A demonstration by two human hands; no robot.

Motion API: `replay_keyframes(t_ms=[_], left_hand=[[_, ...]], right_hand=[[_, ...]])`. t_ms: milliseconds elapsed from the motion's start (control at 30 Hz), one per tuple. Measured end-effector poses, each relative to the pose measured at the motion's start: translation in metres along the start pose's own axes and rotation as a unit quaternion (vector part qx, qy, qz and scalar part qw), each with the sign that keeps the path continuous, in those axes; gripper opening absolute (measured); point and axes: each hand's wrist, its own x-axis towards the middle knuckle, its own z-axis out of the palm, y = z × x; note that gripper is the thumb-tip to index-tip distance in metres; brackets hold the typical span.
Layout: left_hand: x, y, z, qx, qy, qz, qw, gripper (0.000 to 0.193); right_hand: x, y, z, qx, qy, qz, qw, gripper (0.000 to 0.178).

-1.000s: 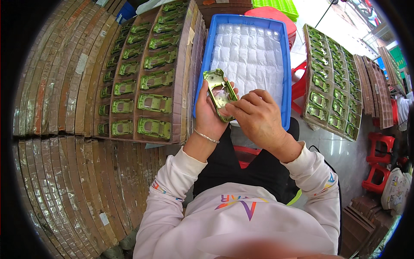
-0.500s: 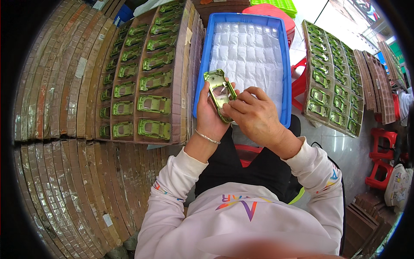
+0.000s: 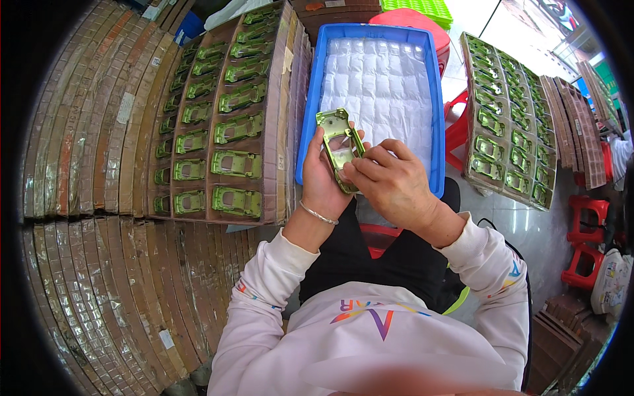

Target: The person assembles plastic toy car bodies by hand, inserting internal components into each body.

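Observation:
A shiny green toy car body (image 3: pixel 333 120) with window openings lies in my left hand (image 3: pixel 321 185), its fingers and thumb closed around the sides. Against the near end of the shell, my right hand (image 3: pixel 401 183) has its fingers bent in a pinch. Whatever sits between those fingertips is hidden. Just beyond both hands stands a blue plastic tray (image 3: pixel 436 132) lined with rows of small white wrapped packets (image 3: pixel 376 86).
Left of me, a divided cardboard tray (image 3: pixel 269 132) holds rows of green car bodies. Stacked brown trays (image 3: pixel 99 284) fill the far left. Another tray of car bodies (image 3: pixel 489 146) stands at right, near red stools (image 3: pixel 582 264).
Both hands stay at the car body with almost the same grip. The view has shifted slightly, so the trays sit a little lower in the picture.

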Motion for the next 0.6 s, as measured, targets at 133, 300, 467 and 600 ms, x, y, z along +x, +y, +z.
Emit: replay_keyframes(t_ms=[133,300,467,600], left_hand=[[0.001,0.000,-0.004,0.047,-0.016,0.022,0.999,0.048],[0.001,-0.003,0.002,0.050,0.003,0.034,0.998,0.043],[0.004,-0.002,0.006,0.085,-0.002,0.032,0.996,0.042],[0.017,0.006,-0.016,0.051,-0.061,-0.033,0.996,0.044]], right_hand=[[0.003,0.000,0.000,-0.005,-0.067,0.004,0.998,0.026],[0.005,0.008,0.002,-0.003,-0.103,-0.028,0.994,0.025],[0.005,0.014,0.010,0.002,-0.118,-0.044,0.992,0.023],[0.021,0.018,0.002,0.011,-0.159,-0.046,0.986,0.024]])
